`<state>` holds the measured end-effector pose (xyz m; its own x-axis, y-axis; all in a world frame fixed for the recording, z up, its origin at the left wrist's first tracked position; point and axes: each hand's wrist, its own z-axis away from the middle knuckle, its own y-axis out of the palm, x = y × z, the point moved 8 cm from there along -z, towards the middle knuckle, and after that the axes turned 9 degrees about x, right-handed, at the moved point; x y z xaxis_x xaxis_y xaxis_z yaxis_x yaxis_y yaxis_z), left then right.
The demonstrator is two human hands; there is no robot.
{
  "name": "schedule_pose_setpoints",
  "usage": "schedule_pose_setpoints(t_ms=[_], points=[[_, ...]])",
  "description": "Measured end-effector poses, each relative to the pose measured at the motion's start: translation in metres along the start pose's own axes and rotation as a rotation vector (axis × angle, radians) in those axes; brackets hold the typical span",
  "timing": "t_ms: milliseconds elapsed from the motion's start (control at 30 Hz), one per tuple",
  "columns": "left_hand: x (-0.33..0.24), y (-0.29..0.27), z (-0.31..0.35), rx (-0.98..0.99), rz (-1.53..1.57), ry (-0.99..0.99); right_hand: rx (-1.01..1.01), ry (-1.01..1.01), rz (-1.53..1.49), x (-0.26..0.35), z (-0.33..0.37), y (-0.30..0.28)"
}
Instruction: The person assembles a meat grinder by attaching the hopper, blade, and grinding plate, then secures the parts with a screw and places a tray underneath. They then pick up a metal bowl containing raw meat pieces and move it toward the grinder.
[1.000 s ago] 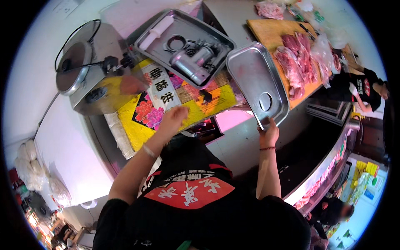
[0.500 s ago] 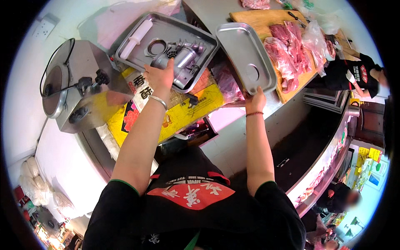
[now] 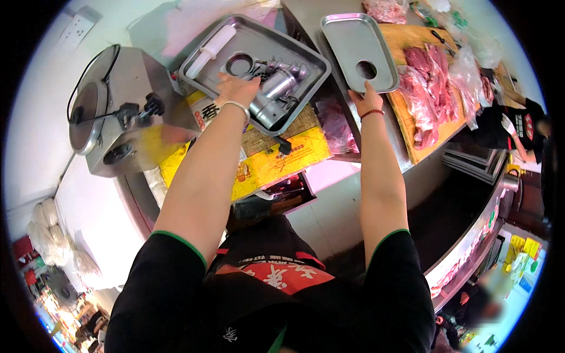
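Note:
A deep metal tray (image 3: 194, 85) holds a white plastic pusher (image 3: 210, 52), a metal ring (image 3: 239, 64) and the metal tube and screw parts of a meat grinder (image 3: 281, 83). My left hand (image 3: 236, 91) reaches over the tray's near side, fingers spread beside the ring and the tube; whether they touch the metal is unclear. At the right, my right hand (image 3: 367, 101) grips the near edge of a shallow metal feed tray (image 3: 356, 44) with a round hole. That feed tray lies over the metal counter, beside the wooden cutting board (image 3: 406, 141).
Left of the deep tray stands a metal grinder body (image 3: 132, 88) with a black cable and knob. Raw meat (image 3: 426, 88) and plastic bags lie on the board. Under the deep tray is a yellow printed box (image 3: 282, 162). A co-worker in black (image 3: 518, 126) stands at far right.
The feed tray has moved away from me, with my right hand at its near edge. My left hand has drawn back from the grinder tube, fingers spreading. The view has shifted slightly.

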<state>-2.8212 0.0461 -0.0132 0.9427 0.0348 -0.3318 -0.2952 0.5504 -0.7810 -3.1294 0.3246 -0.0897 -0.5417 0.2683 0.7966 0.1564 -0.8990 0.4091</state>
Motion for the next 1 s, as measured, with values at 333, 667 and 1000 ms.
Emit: schedule_pose_setpoints(t_ms=[333,667,1000], points=[[-0.012,-0.012,0.033,-0.252,0.475,0.332,-0.090,0.037,-0.023,-0.012,0.025,-0.020],[-0.018,-0.032,0.098,-0.299,0.655,0.951,-0.170,-0.417,0.493,-0.009,0.094,-0.033],[0.061,-0.077,0.158,0.077,0.850,1.028,1.273,-0.217,0.593,-0.036,0.310,0.193]])
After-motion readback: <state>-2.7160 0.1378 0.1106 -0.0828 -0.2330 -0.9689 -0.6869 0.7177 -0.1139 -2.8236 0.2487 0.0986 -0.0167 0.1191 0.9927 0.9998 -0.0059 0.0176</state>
